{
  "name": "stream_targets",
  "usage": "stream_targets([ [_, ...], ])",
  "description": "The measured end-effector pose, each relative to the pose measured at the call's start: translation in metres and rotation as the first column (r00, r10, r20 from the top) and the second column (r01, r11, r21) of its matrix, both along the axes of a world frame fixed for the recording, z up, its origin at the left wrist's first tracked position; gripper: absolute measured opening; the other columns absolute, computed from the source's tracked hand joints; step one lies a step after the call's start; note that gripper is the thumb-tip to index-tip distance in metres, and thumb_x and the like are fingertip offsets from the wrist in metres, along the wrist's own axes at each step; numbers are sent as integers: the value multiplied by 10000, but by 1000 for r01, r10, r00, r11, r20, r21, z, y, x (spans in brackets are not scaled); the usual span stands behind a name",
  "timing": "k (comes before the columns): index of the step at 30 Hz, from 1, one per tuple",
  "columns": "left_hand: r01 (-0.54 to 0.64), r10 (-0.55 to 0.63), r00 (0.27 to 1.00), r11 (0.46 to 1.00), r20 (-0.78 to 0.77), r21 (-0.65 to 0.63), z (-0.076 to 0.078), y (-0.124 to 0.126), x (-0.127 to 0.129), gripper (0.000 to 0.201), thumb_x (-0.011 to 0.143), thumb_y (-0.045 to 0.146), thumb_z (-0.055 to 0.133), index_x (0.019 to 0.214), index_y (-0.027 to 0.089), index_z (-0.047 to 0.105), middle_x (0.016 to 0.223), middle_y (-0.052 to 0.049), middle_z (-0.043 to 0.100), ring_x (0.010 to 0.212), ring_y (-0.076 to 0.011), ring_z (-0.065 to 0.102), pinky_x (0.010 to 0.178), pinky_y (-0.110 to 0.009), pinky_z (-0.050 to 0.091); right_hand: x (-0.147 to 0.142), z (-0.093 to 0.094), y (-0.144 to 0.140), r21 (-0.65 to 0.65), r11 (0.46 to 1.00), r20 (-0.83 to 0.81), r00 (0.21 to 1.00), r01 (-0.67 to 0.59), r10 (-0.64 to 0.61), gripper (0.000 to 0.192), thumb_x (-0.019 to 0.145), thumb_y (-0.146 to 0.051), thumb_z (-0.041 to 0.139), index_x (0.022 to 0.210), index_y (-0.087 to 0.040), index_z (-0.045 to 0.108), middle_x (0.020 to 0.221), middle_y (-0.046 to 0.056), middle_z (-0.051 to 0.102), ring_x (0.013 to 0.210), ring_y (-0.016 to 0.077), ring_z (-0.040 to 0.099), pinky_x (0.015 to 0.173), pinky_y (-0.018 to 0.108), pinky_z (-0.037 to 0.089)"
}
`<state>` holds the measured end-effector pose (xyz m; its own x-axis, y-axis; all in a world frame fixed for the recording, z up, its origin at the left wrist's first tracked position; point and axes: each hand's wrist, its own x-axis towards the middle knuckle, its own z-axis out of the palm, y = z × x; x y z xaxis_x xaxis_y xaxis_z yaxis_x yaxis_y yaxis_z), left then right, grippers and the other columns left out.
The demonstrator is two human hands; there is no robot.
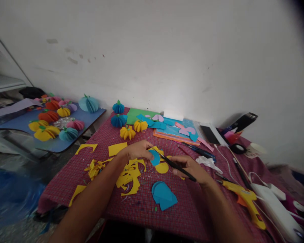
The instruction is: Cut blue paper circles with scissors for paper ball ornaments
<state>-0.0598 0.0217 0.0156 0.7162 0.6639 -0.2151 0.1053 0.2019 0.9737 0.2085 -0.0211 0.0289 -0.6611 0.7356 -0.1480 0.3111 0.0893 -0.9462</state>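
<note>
My left hand [142,150] pinches a round blue paper piece [155,158] above the table. In my right hand [188,167] is a slim black pointed tool [179,167], perhaps tweezers; its tip meets the edge of the blue piece. Yellow paper circles [162,167] lie just beneath and beside the hands. Nearer the front edge rests a small stack of blue paper pieces [163,195], some rounded. Cut yellow paper scraps [129,175] are heaped under and beside my left forearm.
Yellow paper pumpkins [127,132] and blue paper pumpkins [118,120] stand at the back left. Coloured sheets [172,130] lie along the wall. A yellow glue gun [245,199], a phone [209,135] and a white power strip [276,211] occupy the right. More pumpkins cover a blue table [91,126].
</note>
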Motion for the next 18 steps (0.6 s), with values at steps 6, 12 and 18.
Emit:
stream_targets([
  [6, -13, 13, 1000, 1000, -18, -5, -2, 0, 2, 245, 623, 223, 735, 840, 121, 685, 726, -35, 714, 529, -129, 637, 467, -195, 462, 2, 1, 0, -6, 1000, 18, 1000, 5, -4, 423, 766, -444, 706, 1094, -181, 665, 690, -20, 530, 551, 95, 404, 485, 202, 302],
  [12, 20, -20, 1000, 1000, -17, -4, -9, 3, 0, 274, 632, 250, 749, 871, 129, 689, 741, -36, 713, 545, -135, 647, 476, -199, 470, 3, 1, 0, 12, 1000, 35, 999, -1, 1, 464, 776, -412, 708, 1179, -188, 649, 697, -20, 541, 555, 92, 403, 480, 198, 301],
  [18, 38, -37, 998, 999, -50, 18, -9, 3, -1, 284, 637, 272, 751, 876, 134, 685, 684, -26, 694, 548, -142, 646, 484, -200, 464, 5, 1, 0, 38, 999, 48, 999, -9, 7, 443, 784, -382, 707, 1188, -209, 655, 737, -15, 558, 585, 96, 407, 504, 203, 309],
])
